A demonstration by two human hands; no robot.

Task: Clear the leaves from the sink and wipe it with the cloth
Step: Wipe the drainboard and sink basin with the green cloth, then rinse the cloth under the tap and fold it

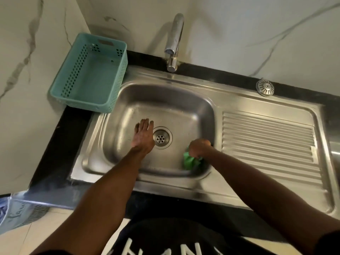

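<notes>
The right hand (199,148) clutches the crumpled green cloth (191,161) in the stainless steel sink's (165,100) near-right corner; the flat, spread left hand (143,137) lies across the drain (161,138).

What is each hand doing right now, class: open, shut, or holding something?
Left hand: open, fingers straight, flat on the sink floor beside the drain.
Right hand: closed, gripping the green cloth.
</notes>
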